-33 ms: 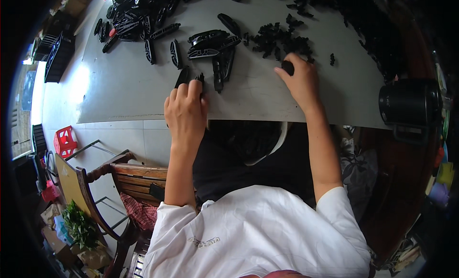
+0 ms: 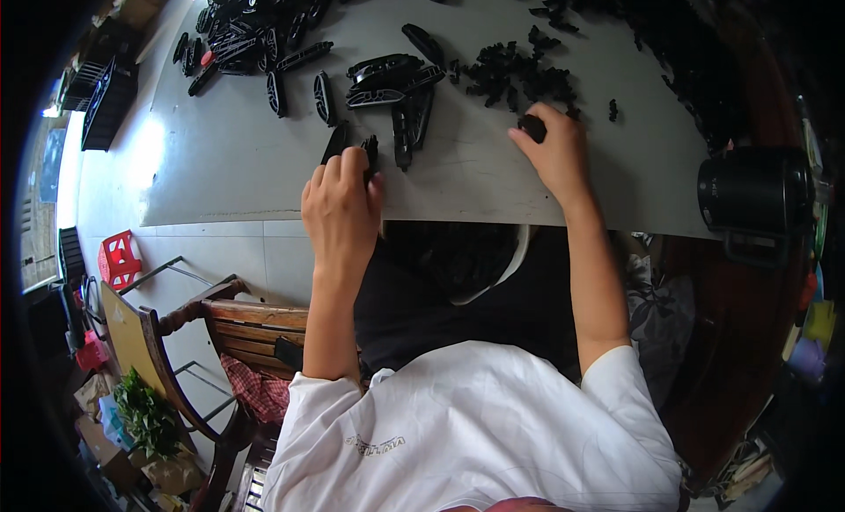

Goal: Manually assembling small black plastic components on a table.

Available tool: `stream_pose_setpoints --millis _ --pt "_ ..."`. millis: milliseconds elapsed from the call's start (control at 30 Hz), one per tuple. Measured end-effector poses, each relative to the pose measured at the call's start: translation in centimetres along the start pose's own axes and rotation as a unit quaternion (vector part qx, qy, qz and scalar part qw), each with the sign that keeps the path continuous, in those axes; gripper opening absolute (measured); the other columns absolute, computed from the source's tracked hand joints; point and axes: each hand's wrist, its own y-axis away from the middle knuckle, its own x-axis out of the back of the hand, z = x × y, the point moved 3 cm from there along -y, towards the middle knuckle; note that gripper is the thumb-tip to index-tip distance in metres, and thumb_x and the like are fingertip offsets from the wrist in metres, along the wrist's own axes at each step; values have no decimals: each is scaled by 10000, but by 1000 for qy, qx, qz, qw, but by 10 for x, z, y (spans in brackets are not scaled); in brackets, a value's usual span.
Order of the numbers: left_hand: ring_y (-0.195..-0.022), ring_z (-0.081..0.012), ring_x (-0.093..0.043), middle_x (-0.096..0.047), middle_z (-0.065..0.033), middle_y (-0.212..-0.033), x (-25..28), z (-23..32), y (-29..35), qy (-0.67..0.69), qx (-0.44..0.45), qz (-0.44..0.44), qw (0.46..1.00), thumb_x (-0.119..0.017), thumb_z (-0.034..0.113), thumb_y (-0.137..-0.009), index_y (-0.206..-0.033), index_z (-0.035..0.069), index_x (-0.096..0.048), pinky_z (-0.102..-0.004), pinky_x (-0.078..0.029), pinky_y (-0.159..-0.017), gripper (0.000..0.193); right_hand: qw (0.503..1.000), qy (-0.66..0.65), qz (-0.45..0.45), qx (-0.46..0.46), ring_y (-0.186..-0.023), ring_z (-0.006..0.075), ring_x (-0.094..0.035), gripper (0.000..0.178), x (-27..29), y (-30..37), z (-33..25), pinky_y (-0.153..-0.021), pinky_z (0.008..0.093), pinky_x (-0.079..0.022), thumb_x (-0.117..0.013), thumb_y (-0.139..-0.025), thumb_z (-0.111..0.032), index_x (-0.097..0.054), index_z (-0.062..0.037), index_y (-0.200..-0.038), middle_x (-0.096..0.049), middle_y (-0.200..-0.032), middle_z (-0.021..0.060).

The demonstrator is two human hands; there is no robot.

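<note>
My left hand (image 2: 337, 191) is near the front edge of the grey table, its fingers closed round a black plastic part (image 2: 371, 147) whose end sticks out past them. Another slim black part (image 2: 334, 142) lies just beyond those knuckles. My right hand (image 2: 559, 151) pinches a small dark piece (image 2: 532, 127) between thumb and fingers, just on the near side of a loose heap of small black jagged pieces (image 2: 502, 70). Between the hands and farther off lies a cluster of long black oval parts (image 2: 383, 76), some showing ribbed undersides.
A large pile of long black parts (image 2: 251, 41) covers the far left of the grey table (image 2: 238, 164). Small black pieces (image 2: 678, 54) are massed at the far right. A black lidded pot (image 2: 753, 191) stands at the right edge. Below the table edge, a pale-rimmed container (image 2: 519, 257) sits at my lap.
My right hand has shifted very slightly with the small dark piece pinched in it. The left hand has barely moved.
</note>
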Motion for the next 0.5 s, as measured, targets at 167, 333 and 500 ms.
stream_pose_setpoints --millis 167,333,500 --pt "-546 -84 -445 -577 -64 -780 -8 3 13 544 138 0 828 -466 156 -950 -1174 58 -457 -207 -356 -507 245 880 -404 -127 -217 -466 23 -436 70 5 27 -1 -423 172 -306 -652 -801 -67 -591 -35 -814 -627 -706 29" --pt "-592 -65 -378 -485 -38 -842 -19 28 21 794 179 -115 570 -412 152 -968 -1275 29 -374 -188 -304 -526 334 830 -476 -149 -250 -482 23 -453 58 10 42 -24 -434 159 -327 -650 -798 -57 -604 -30 -820 -605 -666 14" --pt "-590 -63 -346 -474 -29 -873 -18 47 26 839 162 -150 496 -435 176 -970 -1290 41 -356 -181 -295 -539 356 817 -500 -155 -242 -486 30 -469 105 5 62 -49 -428 168 -332 -656 -774 -35 -610 -10 -865 -575 -668 12"
